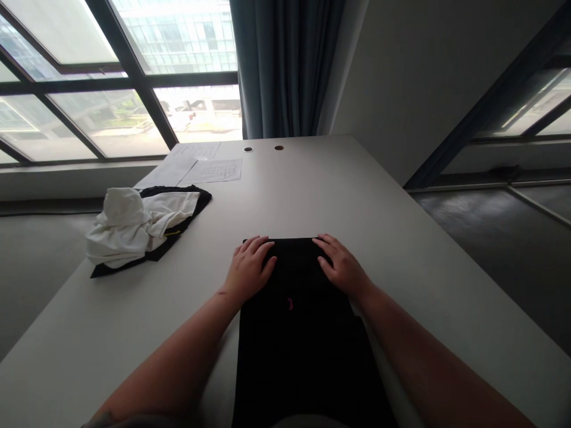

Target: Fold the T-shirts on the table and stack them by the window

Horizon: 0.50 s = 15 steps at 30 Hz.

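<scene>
A black folded garment (303,351) lies lengthwise on the white table in front of me, its far end straight and its near end running out of view at the bottom. A small pink mark shows on its upper part. My left hand (252,266) rests on the far left corner, fingers spread over the cloth. On the far right corner lies my right hand (341,266), palm down with its fingers stretched out. Both thumbs point inward across the fabric. The garment's exact kind cannot be made out.
White and black clothes (134,226) lie in a loose heap at the table's left edge. Behind them are paper sheets (214,170). Two cable holes (279,148) sit near the far edge of the table (330,190). A blue curtain (285,71) and windows stand beyond.
</scene>
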Each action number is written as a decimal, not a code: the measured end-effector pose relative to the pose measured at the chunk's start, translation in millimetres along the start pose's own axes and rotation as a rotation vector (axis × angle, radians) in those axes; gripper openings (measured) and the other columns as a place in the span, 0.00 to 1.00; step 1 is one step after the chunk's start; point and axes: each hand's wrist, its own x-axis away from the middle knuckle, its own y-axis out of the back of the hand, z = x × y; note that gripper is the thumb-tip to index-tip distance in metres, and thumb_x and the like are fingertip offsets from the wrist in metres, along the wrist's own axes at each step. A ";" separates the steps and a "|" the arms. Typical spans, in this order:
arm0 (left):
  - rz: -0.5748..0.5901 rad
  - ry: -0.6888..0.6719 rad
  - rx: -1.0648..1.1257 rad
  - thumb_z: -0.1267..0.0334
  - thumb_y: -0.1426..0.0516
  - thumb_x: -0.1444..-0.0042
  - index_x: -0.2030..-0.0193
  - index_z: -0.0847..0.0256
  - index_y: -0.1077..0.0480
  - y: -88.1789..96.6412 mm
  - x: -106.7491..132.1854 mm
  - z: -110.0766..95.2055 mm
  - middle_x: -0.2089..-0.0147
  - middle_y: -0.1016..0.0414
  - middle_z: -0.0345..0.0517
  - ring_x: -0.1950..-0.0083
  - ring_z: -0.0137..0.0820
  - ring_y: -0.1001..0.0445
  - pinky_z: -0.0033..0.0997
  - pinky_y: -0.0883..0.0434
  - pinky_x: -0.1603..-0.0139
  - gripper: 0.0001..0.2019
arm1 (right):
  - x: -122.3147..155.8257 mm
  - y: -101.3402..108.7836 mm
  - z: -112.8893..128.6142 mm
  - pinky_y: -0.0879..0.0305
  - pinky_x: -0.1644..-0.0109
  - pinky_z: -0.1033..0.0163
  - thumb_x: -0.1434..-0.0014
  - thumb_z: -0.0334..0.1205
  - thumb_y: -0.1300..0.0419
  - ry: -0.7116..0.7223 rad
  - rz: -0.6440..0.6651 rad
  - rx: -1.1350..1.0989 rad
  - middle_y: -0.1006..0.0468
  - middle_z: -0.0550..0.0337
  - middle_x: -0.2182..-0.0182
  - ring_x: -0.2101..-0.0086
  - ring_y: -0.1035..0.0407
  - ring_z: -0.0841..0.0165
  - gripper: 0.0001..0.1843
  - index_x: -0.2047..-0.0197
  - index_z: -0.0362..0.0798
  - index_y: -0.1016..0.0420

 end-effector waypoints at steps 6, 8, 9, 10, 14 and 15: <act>0.072 0.001 -0.091 0.51 0.41 0.34 0.27 0.41 0.37 -38.1 0.5 0.4 0.25 0.38 0.46 0.21 0.55 0.49 0.69 0.53 0.23 0.29 | 7.4 -33.5 -14.4 0.52 0.25 0.34 0.31 0.50 0.45 -0.051 0.163 0.150 0.51 0.53 0.23 0.26 0.56 0.49 0.37 0.22 0.57 0.47; 0.069 0.023 -0.061 0.51 0.41 0.34 0.28 0.39 0.36 -39.2 2.2 5.1 0.23 0.40 0.44 0.21 0.55 0.50 0.71 0.55 0.24 0.28 | 8.6 -34.0 -17.3 0.52 0.25 0.35 0.31 0.51 0.45 -0.077 0.135 0.121 0.51 0.51 0.23 0.26 0.57 0.49 0.37 0.22 0.55 0.47; 0.057 0.038 -0.026 0.51 0.40 0.35 0.29 0.40 0.34 -38.4 2.9 8.4 0.23 0.41 0.44 0.20 0.55 0.52 0.70 0.54 0.23 0.27 | 8.4 -32.2 -17.9 0.52 0.25 0.35 0.31 0.51 0.44 -0.088 0.116 0.091 0.50 0.50 0.24 0.26 0.56 0.49 0.37 0.23 0.53 0.46; 0.036 0.057 0.024 0.52 0.40 0.35 0.30 0.42 0.32 -37.1 3.4 12.7 0.22 0.43 0.44 0.20 0.54 0.53 0.68 0.52 0.23 0.26 | 7.8 -29.2 -18.4 0.51 0.25 0.36 0.31 0.51 0.45 -0.094 0.092 0.051 0.48 0.49 0.24 0.26 0.55 0.50 0.36 0.24 0.52 0.43; -0.085 0.187 0.316 0.57 0.45 0.33 0.38 0.51 0.25 -31.0 4.2 42.3 0.23 0.42 0.48 0.22 0.49 0.45 0.53 0.37 0.26 0.18 | 3.6 -9.9 -26.7 0.33 0.33 0.45 0.31 0.47 0.47 -0.137 -0.114 -0.154 0.29 0.48 0.34 0.35 0.34 0.55 0.24 0.35 0.52 0.27; -0.126 0.230 0.380 0.58 0.45 0.33 0.40 0.53 0.24 -29.2 3.8 51.2 0.25 0.39 0.49 0.25 0.47 0.38 0.49 0.32 0.29 0.17 | 2.5 -5.1 -31.0 0.28 0.38 0.47 0.32 0.47 0.46 -0.175 -0.168 -0.196 0.24 0.48 0.40 0.42 0.27 0.56 0.21 0.40 0.52 0.23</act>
